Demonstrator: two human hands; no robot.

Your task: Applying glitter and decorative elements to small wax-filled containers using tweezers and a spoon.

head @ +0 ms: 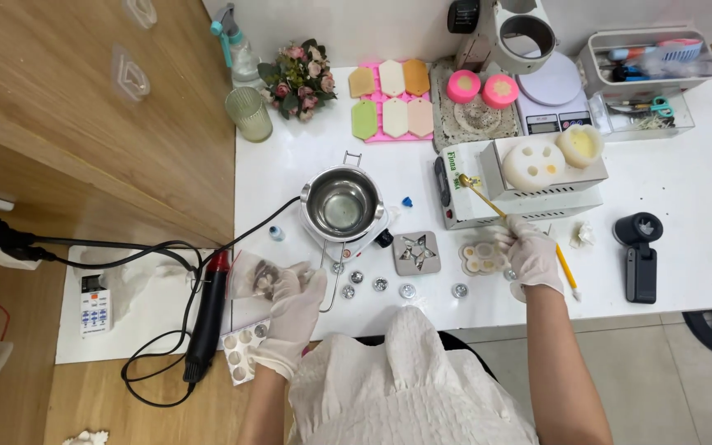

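A small clear plastic bag (255,276) is held at nine o'clock; a grey scale display (555,124) is seen at one o'clock.

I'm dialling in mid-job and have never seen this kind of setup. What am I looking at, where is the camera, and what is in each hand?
There is no machine here: a person in thin white gloves works at a white table. The single picture comes from a camera on their head, looking straight down. The left hand holds a small clear bag with dark bits inside. The right hand holds a thin gold stick above a small flower-shaped mould. Nearby lie a metal melting pot, a star mould, a row of small round metal discs, a pink tray of hexagon pieces and a black heat gun.
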